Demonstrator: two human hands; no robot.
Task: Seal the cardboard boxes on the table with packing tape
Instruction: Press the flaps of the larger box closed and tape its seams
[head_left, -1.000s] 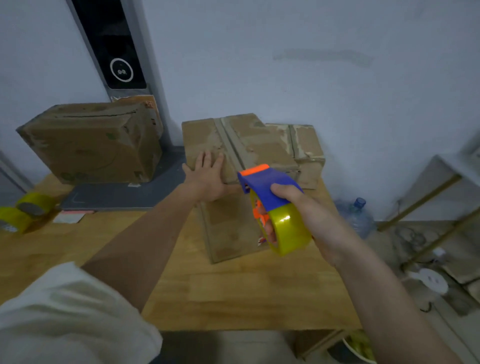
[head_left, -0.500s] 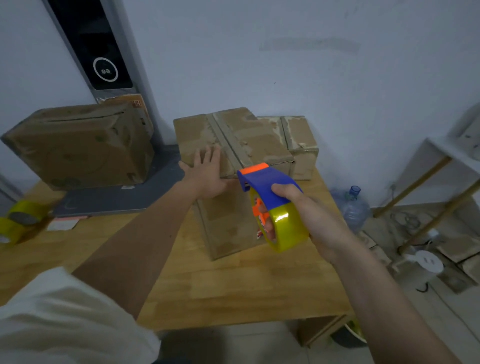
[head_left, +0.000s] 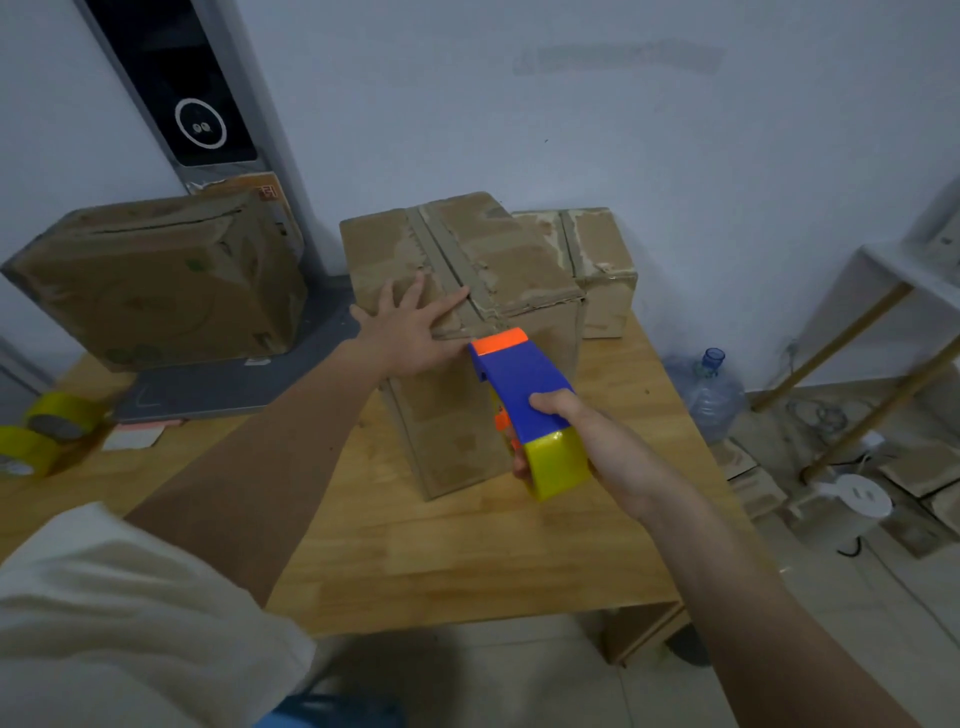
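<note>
Middle box (head_left: 457, 306) stands on the desk (head_left: 467, 551), flaps down, old tape strip along its top seam. My left hand (head_left: 410, 332) lies flat on the top's near edge, fingers spread and straight, just left of the seam. My right hand (head_left: 582, 441) grips the tape dispenser (head_left: 524, 395), orange tip touching the box's near top edge. Smaller box (head_left: 597, 260) behind; big box (head_left: 156, 280) left.

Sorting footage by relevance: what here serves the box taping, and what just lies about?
In use: middle box, left hand pressing its top, tape dispenser gripped by right hand, other boxes.
Lying about: spare tape rolls, water bottle, shelf.
</note>
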